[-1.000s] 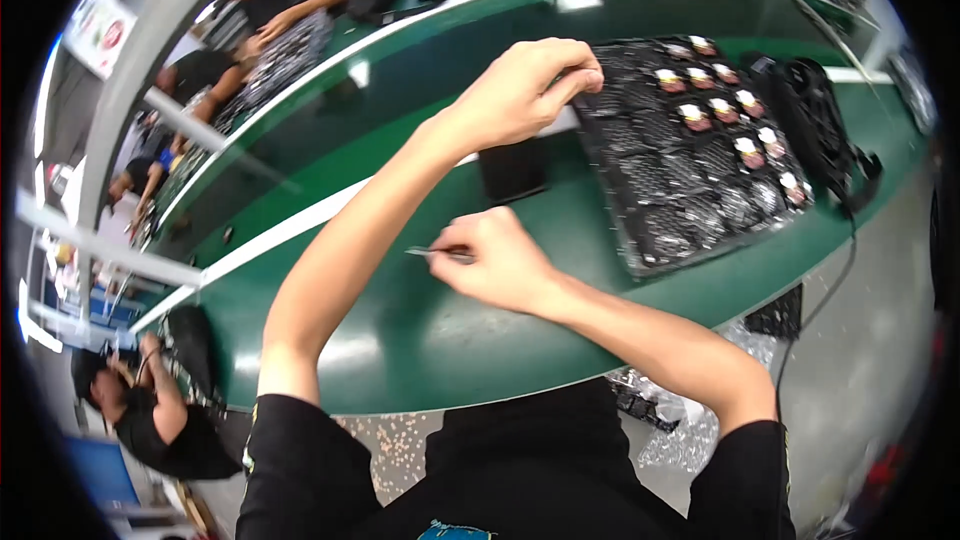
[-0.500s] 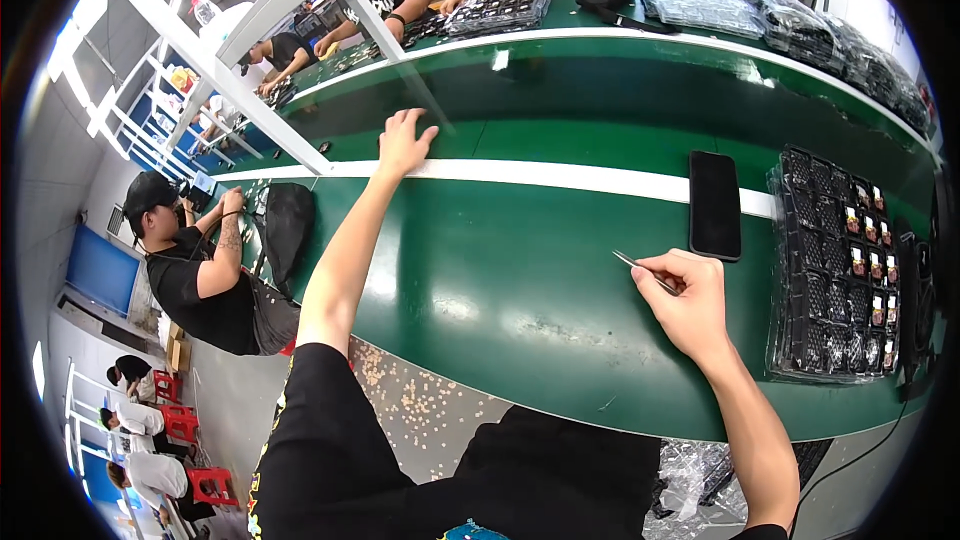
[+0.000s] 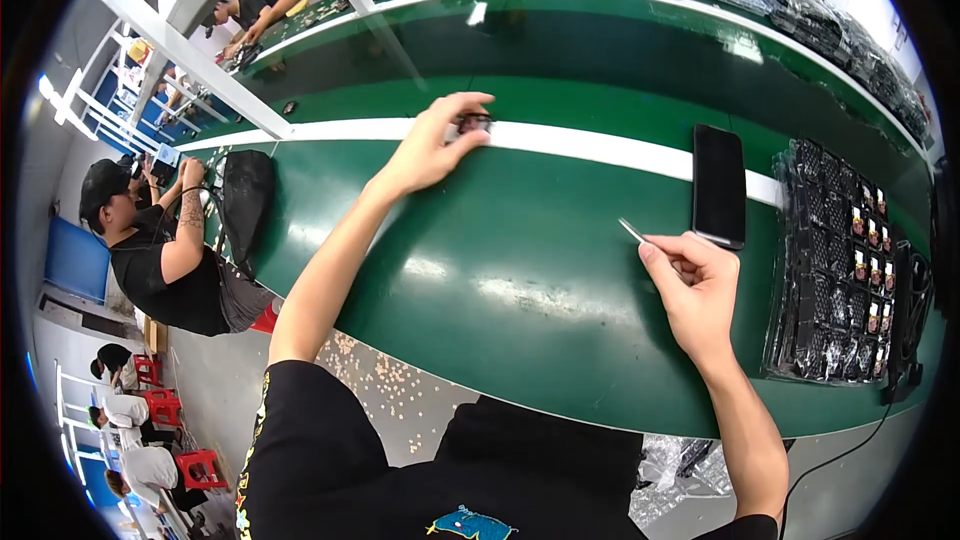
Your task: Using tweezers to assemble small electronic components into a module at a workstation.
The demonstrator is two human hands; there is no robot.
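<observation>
1. Gripping a small dark part [image 3: 475, 124] by the white strip [image 3: 590, 152], the left hand [image 3: 432, 147] had thumb and fingers nearly closed; they partly hid it, and its details were unclear.
2. Just beside the phone [image 3: 719, 185], the right hand [image 3: 697, 290] was closed round a thin tool [image 3: 631, 231], covering most of it.
3. Clear plastic [image 3: 660, 475] lay below the bench [image 3: 500, 340], partly hidden.

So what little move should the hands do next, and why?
Perhaps bring the left hand nearer the right hand: the left grips a small dark part over the white strip, while the right holds a slim metal tool with nothing visible at its tip.
</observation>
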